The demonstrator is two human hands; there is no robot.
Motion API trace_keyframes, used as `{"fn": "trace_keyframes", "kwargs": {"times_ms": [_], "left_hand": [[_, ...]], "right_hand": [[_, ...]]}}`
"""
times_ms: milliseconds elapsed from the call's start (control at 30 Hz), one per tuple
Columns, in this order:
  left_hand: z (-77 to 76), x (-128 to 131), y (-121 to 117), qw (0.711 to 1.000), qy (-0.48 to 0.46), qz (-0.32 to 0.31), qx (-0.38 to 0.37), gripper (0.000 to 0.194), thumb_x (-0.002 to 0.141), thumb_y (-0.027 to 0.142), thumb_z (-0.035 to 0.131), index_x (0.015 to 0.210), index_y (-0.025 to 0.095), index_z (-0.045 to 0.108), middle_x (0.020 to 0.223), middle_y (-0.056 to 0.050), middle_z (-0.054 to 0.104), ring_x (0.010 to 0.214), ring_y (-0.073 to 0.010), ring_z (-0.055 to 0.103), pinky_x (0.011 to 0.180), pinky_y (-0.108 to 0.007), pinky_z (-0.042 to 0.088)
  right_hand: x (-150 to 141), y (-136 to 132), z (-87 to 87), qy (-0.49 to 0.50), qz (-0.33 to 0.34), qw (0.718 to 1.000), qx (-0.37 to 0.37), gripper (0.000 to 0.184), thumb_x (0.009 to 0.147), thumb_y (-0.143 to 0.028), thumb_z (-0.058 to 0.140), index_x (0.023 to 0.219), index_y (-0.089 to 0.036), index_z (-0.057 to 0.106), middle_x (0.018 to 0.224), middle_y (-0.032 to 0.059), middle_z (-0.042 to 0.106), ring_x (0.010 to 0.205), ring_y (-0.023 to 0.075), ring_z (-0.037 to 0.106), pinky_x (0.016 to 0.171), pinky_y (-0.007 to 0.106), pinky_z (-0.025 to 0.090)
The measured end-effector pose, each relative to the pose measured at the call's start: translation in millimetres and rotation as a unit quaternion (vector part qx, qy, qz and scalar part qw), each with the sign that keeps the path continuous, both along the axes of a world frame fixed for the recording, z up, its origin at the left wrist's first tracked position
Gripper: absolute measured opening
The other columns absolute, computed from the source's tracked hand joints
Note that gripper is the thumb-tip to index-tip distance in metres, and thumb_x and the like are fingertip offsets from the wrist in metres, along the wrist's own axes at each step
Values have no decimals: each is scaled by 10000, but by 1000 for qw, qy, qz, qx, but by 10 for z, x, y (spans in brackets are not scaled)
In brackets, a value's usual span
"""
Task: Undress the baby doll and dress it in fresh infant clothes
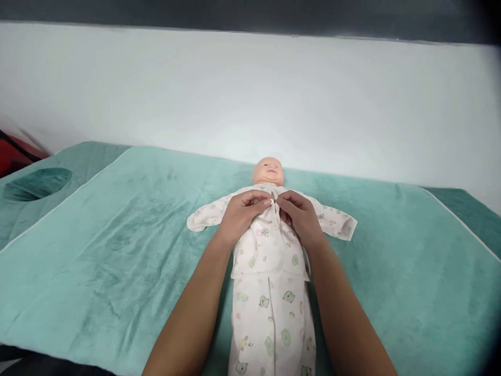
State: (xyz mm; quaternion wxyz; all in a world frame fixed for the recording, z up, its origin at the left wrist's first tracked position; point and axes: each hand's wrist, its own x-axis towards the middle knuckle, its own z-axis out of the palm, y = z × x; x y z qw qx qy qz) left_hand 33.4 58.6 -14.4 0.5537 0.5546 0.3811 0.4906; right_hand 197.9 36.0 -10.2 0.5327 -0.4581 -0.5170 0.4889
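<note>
A baby doll [268, 170] lies on its back on a teal blanket [117, 245], head toward the wall. It wears a white printed top [266, 245] and matching trousers [274, 318]. My left hand [242, 213] and my right hand [298, 215] meet over the doll's upper chest. Both pinch the front edges of the top just below the neck, fingers closed on the cloth. The doll's sleeves spread out to either side.
The blanket covers a padded table with a darker green cover [462, 209] showing at both ends. A round face hole [37, 184] sits at the far left. A white wall [250, 99] runs behind. Something red [11, 151] stands at the left edge.
</note>
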Motion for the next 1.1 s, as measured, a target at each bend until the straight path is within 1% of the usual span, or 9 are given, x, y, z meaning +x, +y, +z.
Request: {"fn": "trace_keyframes", "kwargs": {"times_ms": [100,267,333,500,600,733,900,1000,1100], "left_hand": [[4,9,-10,1000,4,1,12,227,764,366,759,932,213,765,746,-8,664,667,-118,548,604,-243,398],[24,16,-35,998,25,-5,52,223,794,347,731,973,226,786,1015,-51,736,949,-195,646,831,-297,481],[26,20,-36,998,22,0,65,204,793,337,734,956,230,791,1028,-50,740,987,-205,651,876,-309,484],[20,26,-26,997,30,11,67,189,788,338,739,939,236,793,996,-44,749,975,-200,660,893,-314,487],[20,27,-27,997,38,10,61,202,796,351,729,944,226,788,986,-47,745,960,-197,655,869,-307,485],[15,31,-29,998,44,16,48,225,796,371,725,946,214,783,924,-43,731,861,-178,637,764,-284,474],[15,33,-32,998,57,23,34,212,794,367,725,937,218,772,737,-5,634,678,-125,544,618,-250,402],[21,33,-30,998,52,27,34,189,784,334,731,927,211,748,721,6,594,669,-113,517,612,-238,385],[18,30,-21,997,56,34,27,158,766,302,742,881,197,719,709,19,566,662,-101,500,609,-225,368]], "right_hand": [[-3,-4,-7,-10,-3,1000,16,171,859,-317,624,736,-199,609,522,-55,488,493,85,389,492,231,277],[11,10,-51,3,-13,1000,27,173,860,-331,625,745,-203,603,515,-57,489,473,84,381,475,233,269],[15,18,-66,9,-13,999,29,173,859,-333,625,747,-203,604,520,-57,492,470,82,377,472,233,269],[11,17,-77,4,-12,999,41,182,851,-348,626,744,-202,608,520,-55,485,477,84,375,479,237,277],[3,6,-69,1,-25,999,46,198,849,-357,618,727,-202,598,538,-49,484,488,87,374,486,241,282],[-4,4,-56,1,-24,999,38,180,837,-359,627,751,-203,599,570,-45,482,499,88,361,484,244,276],[-13,27,-64,27,-15,999,43,143,807,-335,676,829,-213,605,685,-41,506,532,77,356,496,234,284],[-20,37,-70,26,-15,999,44,148,793,-322,693,851,-218,606,740,-31,537,582,86,407,523,231,318],[-19,34,-59,7,-11,999,42,173,771,-312,716,870,-224,604,721,-36,538,604,98,446,552,236,355]]}}
